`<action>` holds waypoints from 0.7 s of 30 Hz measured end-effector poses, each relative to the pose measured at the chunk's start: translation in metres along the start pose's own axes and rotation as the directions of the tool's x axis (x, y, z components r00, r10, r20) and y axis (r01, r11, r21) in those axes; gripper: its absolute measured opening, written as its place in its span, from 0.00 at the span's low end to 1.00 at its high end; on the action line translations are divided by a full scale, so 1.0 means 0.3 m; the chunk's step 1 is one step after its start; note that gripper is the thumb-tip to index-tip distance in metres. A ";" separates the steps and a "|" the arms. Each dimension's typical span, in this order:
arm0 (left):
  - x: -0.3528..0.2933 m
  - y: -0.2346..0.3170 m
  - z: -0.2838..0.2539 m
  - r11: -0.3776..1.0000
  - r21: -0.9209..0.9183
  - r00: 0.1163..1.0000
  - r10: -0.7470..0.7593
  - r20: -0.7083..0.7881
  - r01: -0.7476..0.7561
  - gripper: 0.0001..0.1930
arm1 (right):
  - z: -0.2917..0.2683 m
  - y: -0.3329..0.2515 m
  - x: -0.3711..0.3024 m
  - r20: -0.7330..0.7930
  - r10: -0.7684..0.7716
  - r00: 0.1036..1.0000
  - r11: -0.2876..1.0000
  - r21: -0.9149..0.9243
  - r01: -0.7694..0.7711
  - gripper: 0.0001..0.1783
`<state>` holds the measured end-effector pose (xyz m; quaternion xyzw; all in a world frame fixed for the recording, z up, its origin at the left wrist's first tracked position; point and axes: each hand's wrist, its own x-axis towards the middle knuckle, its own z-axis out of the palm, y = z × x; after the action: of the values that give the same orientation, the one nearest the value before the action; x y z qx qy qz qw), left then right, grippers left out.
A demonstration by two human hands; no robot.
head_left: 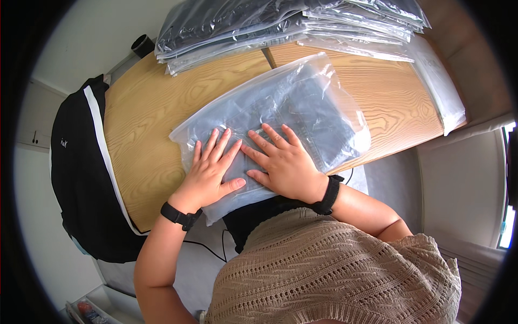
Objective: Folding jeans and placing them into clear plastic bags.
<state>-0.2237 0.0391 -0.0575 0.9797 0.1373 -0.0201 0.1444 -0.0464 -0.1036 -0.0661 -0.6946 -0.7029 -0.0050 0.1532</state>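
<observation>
A clear plastic bag (318,127) with folded blue denim jeans (310,100) inside lies flat at the near edge of the wooden table. My left hand (213,170) rests palm down on its left part, fingers spread. Beside it, my right hand (283,162) presses flat on the middle of the bag, fingers also apart. The index fingertips of the two hands nearly meet. At the lower left, a corner of the bag hangs past the table's edge. Both wrists wear black straps.
Several bagged garments (291,29) are stacked along the far side of the table (145,119). Flat clear plastic bags (440,89) lie at the right end. Black cloth with a white edge (81,167) drapes at the left. A dark cup-like object (143,46) stands behind the table's far left corner.
</observation>
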 end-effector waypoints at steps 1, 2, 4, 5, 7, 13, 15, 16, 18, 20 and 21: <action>-0.007 -0.002 0.004 1.000 0.008 1.000 0.007 -0.007 -0.007 0.40 | -0.016 0.029 -0.012 0.031 -0.027 0.999 1.000 -0.002 0.027 0.30; -0.012 -0.005 0.009 1.000 0.001 1.000 -0.006 0.001 0.006 0.40 | -0.055 0.063 -0.027 0.031 -0.010 0.999 0.994 -0.108 0.013 0.30; -0.021 -0.003 0.012 1.000 -0.008 1.000 -0.010 0.003 0.010 0.40 | -0.145 0.188 -0.083 0.066 0.110 0.992 0.982 -0.161 -0.098 0.32; -0.024 -0.006 0.014 1.000 -0.026 1.000 -0.016 0.008 0.016 0.40 | -0.188 0.254 -0.113 0.062 0.224 0.973 0.961 -0.179 -0.210 0.33; -0.023 -0.003 0.008 0.999 -0.044 1.000 -0.002 0.005 0.003 0.40 | -0.228 0.440 -0.216 0.093 0.513 0.853 0.857 -0.110 -0.503 0.32; -0.028 -0.028 -0.013 0.980 -0.197 1.000 0.005 -0.011 -0.007 0.38 | -0.253 0.511 -0.416 -0.133 0.606 0.784 0.685 0.588 -0.430 0.20; -0.055 -0.007 -0.066 0.935 -0.353 0.990 -0.038 -0.137 -0.013 0.32 | -0.234 0.402 -0.415 -0.067 0.570 0.819 0.527 0.794 -0.302 0.22; -0.073 -0.001 -0.085 0.948 -0.313 0.971 -0.028 -0.238 -0.050 0.29 | -0.215 0.364 -0.409 -0.062 0.564 0.824 0.519 0.802 -0.295 0.22; -0.130 0.025 -0.100 0.954 -0.282 0.926 -0.012 -0.378 -0.103 0.23 | -0.182 0.333 -0.407 -0.002 0.580 0.815 0.481 0.808 -0.340 0.22; -0.184 0.076 -0.081 0.947 -0.289 0.909 0.008 -0.417 -0.142 0.21 | -0.162 0.333 -0.396 0.019 0.627 0.779 0.426 0.828 -0.364 0.21; -0.211 0.092 -0.050 0.945 -0.295 0.917 0.013 -0.399 -0.141 0.24 | -0.153 0.334 -0.390 0.044 0.669 0.742 0.377 0.840 -0.390 0.20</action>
<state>-0.2769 0.0014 -0.0305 0.9323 0.1257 0.2042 0.2706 0.0599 -0.2242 -0.0691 -0.7244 -0.3264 0.2578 0.5498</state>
